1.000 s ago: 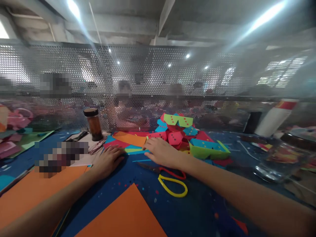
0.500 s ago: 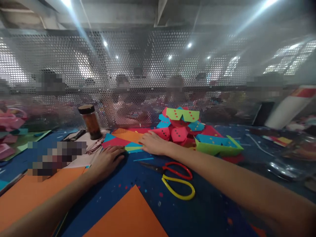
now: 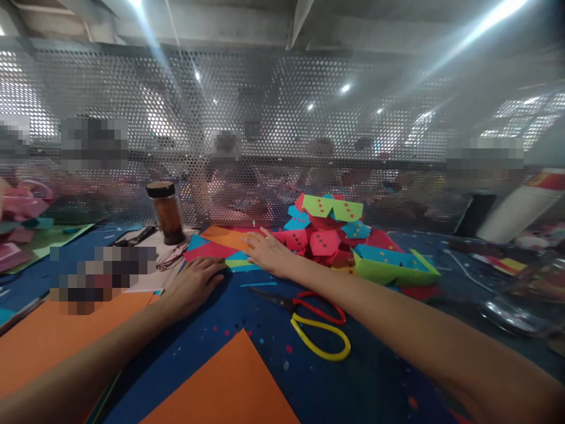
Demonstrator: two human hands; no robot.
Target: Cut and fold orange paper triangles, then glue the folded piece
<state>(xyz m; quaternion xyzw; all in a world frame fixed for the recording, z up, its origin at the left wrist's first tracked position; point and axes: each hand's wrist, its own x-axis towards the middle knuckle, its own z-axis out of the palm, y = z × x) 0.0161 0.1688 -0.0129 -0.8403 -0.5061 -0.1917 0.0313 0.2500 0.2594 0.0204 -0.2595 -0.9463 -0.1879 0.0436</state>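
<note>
My right hand [image 3: 270, 253] reaches across with its fingers stretched out, resting on the right end of an orange paper piece [image 3: 223, 237]. Palm down, my left hand [image 3: 194, 284] lies by the near left edge of the same paper pile, fingertips close to a red paper piece [image 3: 205, 254]. Neither hand grips anything that I can see. Scissors [image 3: 289, 305] with one red and one yellow handle lie on the blue table [image 3: 212, 359], just nearer than my right hand. Folded coloured paper shapes [image 3: 324, 238] with dots are heaped right of that hand.
A jar of brown liquid [image 3: 168, 215] stands at the back left. Orange sheets [image 3: 229, 386] lie in front and at left. A green and blue folded paper piece [image 3: 397, 268] sits to the right. Behind rises a perforated metal screen [image 3: 265, 118], with people beyond it.
The view has shifted slightly. My right hand's fingers have spread a little more on the orange piece. My left hand stays in about the same place.
</note>
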